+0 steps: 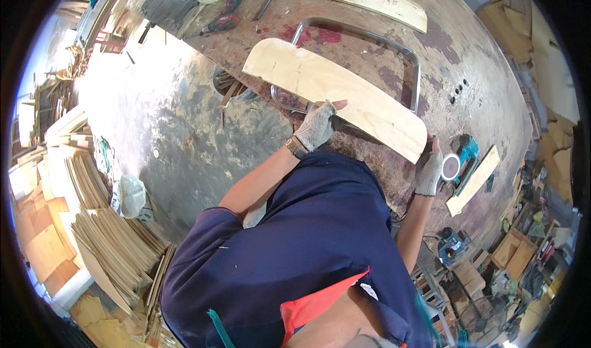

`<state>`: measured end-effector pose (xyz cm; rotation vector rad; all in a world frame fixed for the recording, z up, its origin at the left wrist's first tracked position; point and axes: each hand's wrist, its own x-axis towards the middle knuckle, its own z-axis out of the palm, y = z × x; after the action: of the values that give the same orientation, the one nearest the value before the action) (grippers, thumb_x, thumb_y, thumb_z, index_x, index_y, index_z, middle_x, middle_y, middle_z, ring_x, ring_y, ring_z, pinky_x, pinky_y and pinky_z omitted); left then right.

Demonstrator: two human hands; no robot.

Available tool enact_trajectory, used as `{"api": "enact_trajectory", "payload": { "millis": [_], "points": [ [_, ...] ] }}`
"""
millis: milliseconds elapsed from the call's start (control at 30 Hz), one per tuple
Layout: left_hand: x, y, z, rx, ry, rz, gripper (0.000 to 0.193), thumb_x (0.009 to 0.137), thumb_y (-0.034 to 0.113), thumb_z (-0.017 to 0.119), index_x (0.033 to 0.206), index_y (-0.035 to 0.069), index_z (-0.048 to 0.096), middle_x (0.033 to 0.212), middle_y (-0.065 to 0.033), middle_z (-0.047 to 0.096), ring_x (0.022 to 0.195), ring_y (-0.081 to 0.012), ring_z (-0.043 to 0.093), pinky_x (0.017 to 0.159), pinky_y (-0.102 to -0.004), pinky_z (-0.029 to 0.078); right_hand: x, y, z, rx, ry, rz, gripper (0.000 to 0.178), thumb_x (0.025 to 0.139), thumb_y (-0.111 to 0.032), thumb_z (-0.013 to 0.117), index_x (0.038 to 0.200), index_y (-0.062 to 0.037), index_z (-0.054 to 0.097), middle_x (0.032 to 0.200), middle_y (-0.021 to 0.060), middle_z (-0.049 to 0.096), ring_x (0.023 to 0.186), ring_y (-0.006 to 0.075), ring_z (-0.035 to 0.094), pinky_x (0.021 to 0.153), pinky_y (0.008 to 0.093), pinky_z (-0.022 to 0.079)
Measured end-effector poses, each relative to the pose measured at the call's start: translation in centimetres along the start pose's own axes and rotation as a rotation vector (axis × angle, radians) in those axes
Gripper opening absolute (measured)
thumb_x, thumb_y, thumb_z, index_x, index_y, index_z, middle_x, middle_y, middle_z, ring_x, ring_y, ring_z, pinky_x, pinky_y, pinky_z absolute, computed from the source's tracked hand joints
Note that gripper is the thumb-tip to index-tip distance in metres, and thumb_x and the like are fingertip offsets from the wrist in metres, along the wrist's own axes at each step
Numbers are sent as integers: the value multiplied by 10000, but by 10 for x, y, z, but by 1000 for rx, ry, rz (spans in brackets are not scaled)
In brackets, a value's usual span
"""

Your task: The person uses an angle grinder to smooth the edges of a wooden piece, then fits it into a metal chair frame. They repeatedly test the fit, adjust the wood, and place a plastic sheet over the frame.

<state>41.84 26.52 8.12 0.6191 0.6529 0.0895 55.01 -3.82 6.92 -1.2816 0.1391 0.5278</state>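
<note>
A pale wooden board (pixel 345 95) with rounded corners lies slantwise in front of me, over a bent metal tube frame (pixel 415 71). My left hand (pixel 317 126), in a light work glove with exposed fingertips, grips the board's near edge, its thumb on top and the other fingers hidden beneath. At the board's right end is my right hand (pixel 429 170), gloved the same way, closed at the corner with some fingers out of sight. Just right of that hand lies a teal power tool (pixel 469 148) with a round white disc (pixel 450 167).
Another curved board (pixel 378 4) lies at the table's far side. A narrow wood strip (pixel 474 182) rests at the right. A red and black drill (pixel 225 16) is far left. Thin wood sheets (pixel 114 249) are stacked on the left; another blue power tool (pixel 452 246) sits lower right.
</note>
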Motion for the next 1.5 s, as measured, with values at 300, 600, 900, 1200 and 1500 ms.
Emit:
{"api": "enact_trajectory", "payload": {
  "millis": [300,600,900,1200,1500],
  "points": [
    [1,117,53,1131,-431,570,355,779,101,814,1115,30,725,1009,-67,744,951,-133,674,837,-323,553,-11,-96,50,-98,-16,-673,608,1055,-414,542,1495,-12,425,1397,186,574,1181,273,620,974,388,516],
    [82,55,51,1704,-527,471,594,709,647,789,830,82,655,793,-147,677,764,-348,666,669,-437,503,6,-17,39,-386,331,-371,355,1043,-341,604,1132,0,647,949,20,638,841,115,580,752,273,494],
    [94,1,13,1667,-287,1034,500,822,565,720,998,99,671,1012,-129,700,973,-342,678,792,-487,520,39,42,-6,-456,397,-179,392,1043,-396,595,1016,-18,697,888,-11,621,803,83,553,692,252,472],
    [32,30,-96,1302,530,944,229,862,153,742,1059,54,679,945,-99,693,823,-235,678,730,-358,546,84,97,2,-518,345,-299,307,1027,-351,617,1010,-51,681,848,11,605,748,124,545,657,292,465],
    [36,52,-178,1388,718,609,492,857,226,773,1254,-8,599,1025,-204,675,936,-328,684,833,-428,537,59,53,-10,-1412,374,-324,381,912,-369,638,1104,-43,681,1125,284,638,1009,468,627,857,528,503]
  ]
}}
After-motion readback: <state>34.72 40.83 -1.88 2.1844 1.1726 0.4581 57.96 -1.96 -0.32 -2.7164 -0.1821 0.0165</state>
